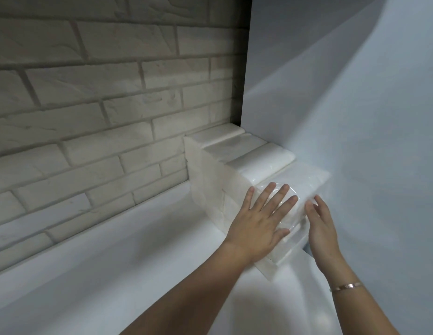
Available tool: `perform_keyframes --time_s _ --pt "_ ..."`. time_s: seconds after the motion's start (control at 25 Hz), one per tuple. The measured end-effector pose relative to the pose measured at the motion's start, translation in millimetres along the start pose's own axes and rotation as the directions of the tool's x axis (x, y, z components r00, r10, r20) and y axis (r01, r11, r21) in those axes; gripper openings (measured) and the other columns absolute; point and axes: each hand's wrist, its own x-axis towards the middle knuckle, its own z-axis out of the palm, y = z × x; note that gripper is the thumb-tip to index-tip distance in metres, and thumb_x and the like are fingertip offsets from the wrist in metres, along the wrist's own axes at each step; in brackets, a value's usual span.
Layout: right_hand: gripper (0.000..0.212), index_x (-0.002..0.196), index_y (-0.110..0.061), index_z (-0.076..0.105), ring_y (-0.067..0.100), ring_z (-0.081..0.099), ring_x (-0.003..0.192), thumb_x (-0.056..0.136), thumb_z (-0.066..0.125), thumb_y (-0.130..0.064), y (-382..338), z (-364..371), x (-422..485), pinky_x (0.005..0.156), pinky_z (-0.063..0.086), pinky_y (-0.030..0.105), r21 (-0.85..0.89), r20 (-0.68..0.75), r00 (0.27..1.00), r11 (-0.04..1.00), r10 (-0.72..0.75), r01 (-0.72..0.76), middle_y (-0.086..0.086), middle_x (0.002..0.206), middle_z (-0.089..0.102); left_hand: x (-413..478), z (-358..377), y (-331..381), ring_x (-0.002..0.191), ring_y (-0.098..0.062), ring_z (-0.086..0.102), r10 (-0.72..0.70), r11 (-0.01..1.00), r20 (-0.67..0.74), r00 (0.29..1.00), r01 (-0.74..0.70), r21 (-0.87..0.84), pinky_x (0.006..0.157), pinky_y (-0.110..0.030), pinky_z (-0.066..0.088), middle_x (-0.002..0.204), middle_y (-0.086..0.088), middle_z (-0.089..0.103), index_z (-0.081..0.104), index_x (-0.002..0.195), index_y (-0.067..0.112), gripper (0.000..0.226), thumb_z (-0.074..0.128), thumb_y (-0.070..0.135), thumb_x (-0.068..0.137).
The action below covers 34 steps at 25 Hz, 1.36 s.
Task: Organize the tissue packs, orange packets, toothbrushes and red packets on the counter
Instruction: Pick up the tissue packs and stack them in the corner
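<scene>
White plastic-wrapped tissue packs [256, 163] are sitting cornered on the white desk [138, 238]. Left grip [259, 221], fingers spread, is pressing the nearest; right grip [320, 230], fingers straight, is touching its side. Uneven pushing may be skewing the row.

White tissue packs [247, 153] sit in a row on a white counter [114, 262]. The row runs along a plain pale wall [355, 117] on the right. The packs touch each other and are wrapped in shiny clear plastic. The nearest pack [305, 180] is the closest to the person. The left hand [264, 218] lies flat on top of it with the fingers spread out. The right hand [319, 228] is at the right side of the same pack. Its fingers are straight and touch the pack's edge. A thin bracelet [346, 287] is on the right wrist. Behind the counter is a wall of pale bricks [89, 93].
</scene>
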Motion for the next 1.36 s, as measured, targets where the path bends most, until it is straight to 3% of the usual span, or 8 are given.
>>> perform_keyframes --time_s 0.24,0.44,0.6,0.72,0.84,1.0,1.28,1.36 --pt "0.054 0.145 -0.042 0.047 0.014 0.05 0.136 0.094 0.056 -0.056 21.6 -1.6 6.7 0.118 0.039 0.052 0.071 -0.066 0.998 0.997 -0.005 0.01 -0.007 0.147 0.05 -4.4 -17.0 -2.0 0.159 -0.02 -0.009 0.021 0.995 0.103 0.994 -0.01 -0.103 0.128 -0.054 0.004 0.174 0.002 0.001 0.01 0.164 0.03 0.073 0.048 0.043 0.103" --pt "0.05 0.145 -0.038 0.045 0.026 0.053 0.13 0.1 0.065 -0.033 48.8 -4.9 -15.9 0.111 0.045 0.056 0.109 -0.159 0.987 0.994 0.032 -0.015 0.003 0.148 0.043 -21.4 -31.1 1.3 0.15 -0.021 0.032 -0.166 0.919 -0.113 0.98 0.112 -0.378 0.12 -0.037 0.029 0.159 0.0 0.039 0.046 0.15 0.023 0.056 0.063 0.027 0.096" --pt "0.044 0.138 -0.03 0.05 0.028 0.059 0.116 0.099 0.067 -0.02 65.3 -3.7 -48.2 0.106 0.049 0.056 0.102 -0.114 0.99 0.992 0.088 -0.076 0.005 0.136 0.051 -48.0 -28.8 4.7 0.13 -0.007 0.049 -0.443 0.764 -0.086 0.893 0.325 -0.557 0.112 -0.027 0.037 0.136 0.01 0.055 0.062 0.132 0.023 0.037 0.064 0.023 0.095" --pt "0.05 0.137 -0.033 0.047 0.03 0.061 0.116 0.096 0.068 -0.013 63.0 0.3 -75.0 0.102 0.051 0.051 0.11 -0.148 0.98 0.987 0.133 -0.117 0.004 0.14 0.049 -82.2 -35.9 10.3 0.107 -0.001 0.061 -0.568 0.625 -0.009 0.823 0.424 -0.656 0.089 -0.023 0.05 0.107 0.02 0.067 0.072 0.111 0.027 0.019 0.065 0.021 0.095" --pt "0.055 0.138 -0.035 0.043 0.025 0.06 0.117 0.094 0.066 -0.01 41.8 8.4 -98.9 0.096 0.05 0.044 0.163 -0.2 0.975 0.984 0.101 -0.069 0.001 0.142 0.046 -120.7 -53.0 3.8 0.092 -0.004 0.065 -0.718 0.457 0.035 0.695 0.509 -0.73 0.071 -0.009 0.043 0.093 0.022 0.07 0.073 0.094 0.033 0.021 0.069 0.012 0.094" --pt "0.051 0.135 -0.036 0.046 0.02 0.058 0.115 0.095 0.065 -0.01 8.6 28.9 -138.7 0.093 0.046 0.037 0.153 -0.103 0.994 0.988 0.025 -0.009 -0.002 0.137 0.046 -173.4 -87.2 -13.1 0.08 -0.005 0.064 -0.843 0.324 -0.002 0.537 0.506 -0.8 0.073 -0.01 0.045 0.085 0.016 0.072 0.072 0.088 0.033 0.027 0.07 0.006 0.093" --pt "0.033 0.112 -0.029 0.062 0.013 0.062 0.099 0.093 0.065 -0.002 -8.7 86.5 -264.5 0.088 0.051 0.037 0.05 0.173 0.985 0.999 -0.015 0.007 -0.005 0.12 0.062 -325.4 -138.3 -20.5 0.078 -0.013 0.067 -0.902 0.172 0.084 0.423 0.53 -0.83 0.068 -0.014 0.048 0.084 0.004 0.075 0.076 0.083 0.035 0.032 0.07 0.005 0.093" --pt "0.03 0.108 -0.027 0.064 0.01 0.062 0.095 0.093 0.064 -0.002 -3.9 103.6 -304.5 0.078 0.054 0.027 0.002 0.256 0.967 1.0 0.001 -0.001 -0.004 0.116 0.064 -377.6 -149.2 -20.6 0.077 -0.014 0.069 -0.909 0.114 0.141 0.392 0.559 -0.821 0.067 -0.013 0.048 0.085 0.0 0.075 0.076 0.085 0.039 0.036 0.07 0.005 0.093"
